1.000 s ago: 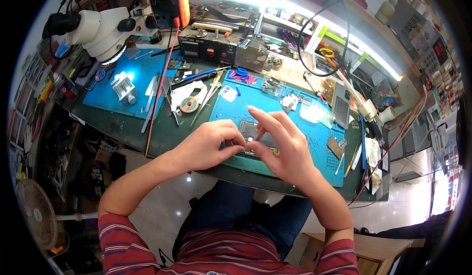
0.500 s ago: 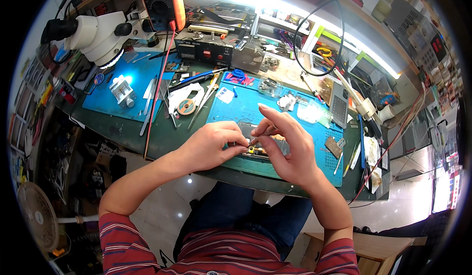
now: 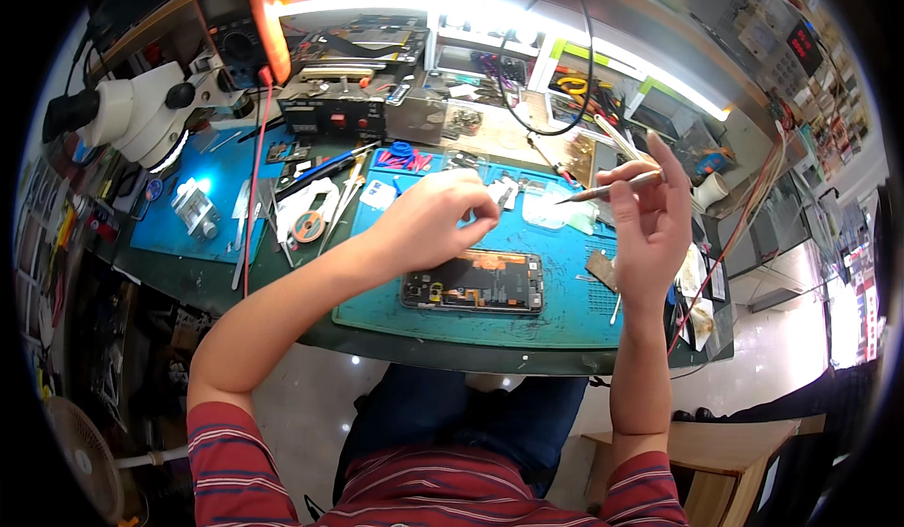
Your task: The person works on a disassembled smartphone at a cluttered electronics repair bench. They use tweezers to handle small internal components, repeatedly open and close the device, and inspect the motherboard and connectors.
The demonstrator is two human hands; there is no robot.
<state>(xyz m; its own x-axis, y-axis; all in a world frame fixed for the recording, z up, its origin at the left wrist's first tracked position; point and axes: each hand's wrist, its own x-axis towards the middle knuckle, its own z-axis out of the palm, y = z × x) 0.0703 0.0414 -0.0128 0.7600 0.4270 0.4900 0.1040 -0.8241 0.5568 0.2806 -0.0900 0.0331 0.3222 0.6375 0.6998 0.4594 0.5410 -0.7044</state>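
the left hand (image 3: 443, 218) hangs over the far left side of an opened phone (image 3: 471, 283), its fingers curled and its thumb bent close to the forefinger; whether anything small is pinched there, i cannot tell. the right hand (image 3: 650, 230) is raised beyond the phone's right end, gripping a slim pointed tool (image 3: 612, 189) between thumb and fingers, the tip aimed left over a pale clear piece (image 3: 546, 210) on the mat.

the phone lies flat, dark insides up with orange and yellow patches, on a blue mat (image 3: 565, 324) near the front of the bench (image 3: 546, 362). to its right are a brownish flat piece (image 3: 600, 268) and a white swab (image 3: 615, 309). to the left sit a spool (image 3: 309, 227) and a small metal clamp (image 3: 195, 210); behind them stand a white microscope (image 3: 132, 117) and an orange-cased multimeter (image 3: 235, 32).
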